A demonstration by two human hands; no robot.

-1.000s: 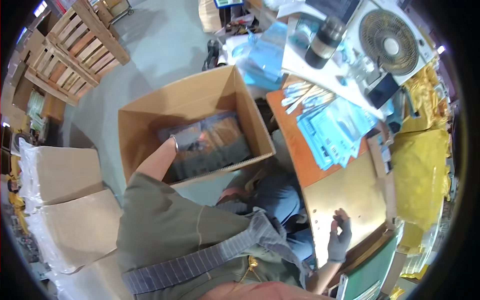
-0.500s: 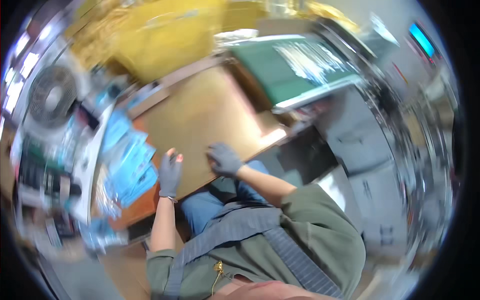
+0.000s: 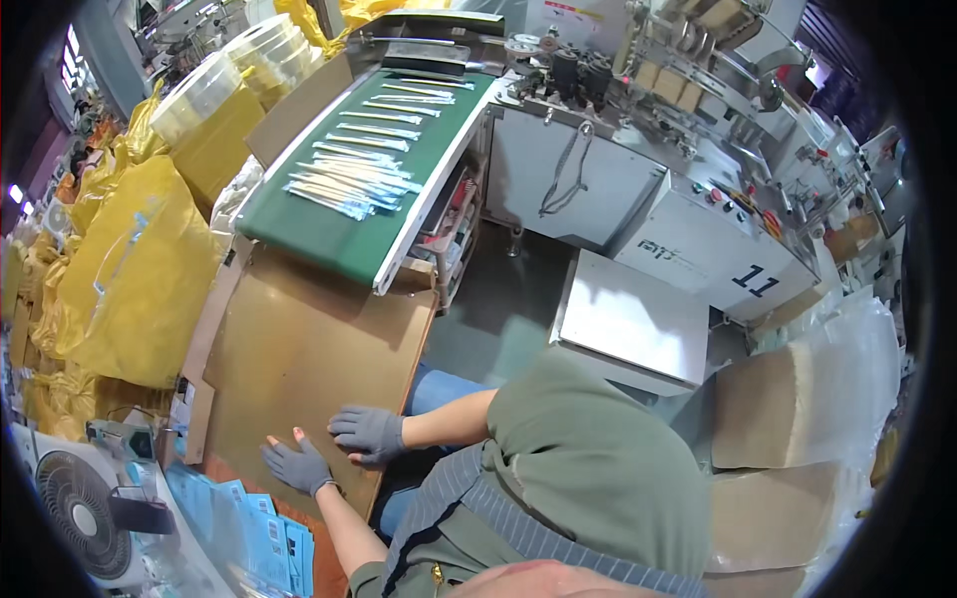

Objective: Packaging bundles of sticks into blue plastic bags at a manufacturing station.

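Both my hands wear grey gloves and lie flat on a brown board table (image 3: 299, 349). My left hand (image 3: 297, 464) rests near the board's near edge with its fingers spread and holds nothing. My right hand (image 3: 367, 433) lies just to its right, palm down, also holding nothing. The two hands are close together but do not touch. Beyond the board, a green conveyor belt (image 3: 329, 234) carries several long thin clear-wrapped packets (image 3: 349, 184).
Yellow bags (image 3: 140, 269) are piled on the left. A white fan (image 3: 75, 508) and blue packets (image 3: 264, 533) sit at the lower left. A grey packing machine (image 3: 698, 219) stands at the right. Plastic-wrapped cartons (image 3: 788, 419) stand beside me.
The view has swung from an open carton round to the brown board and the conveyor. My left hand came out of the carton and now lies on the board beside my right.
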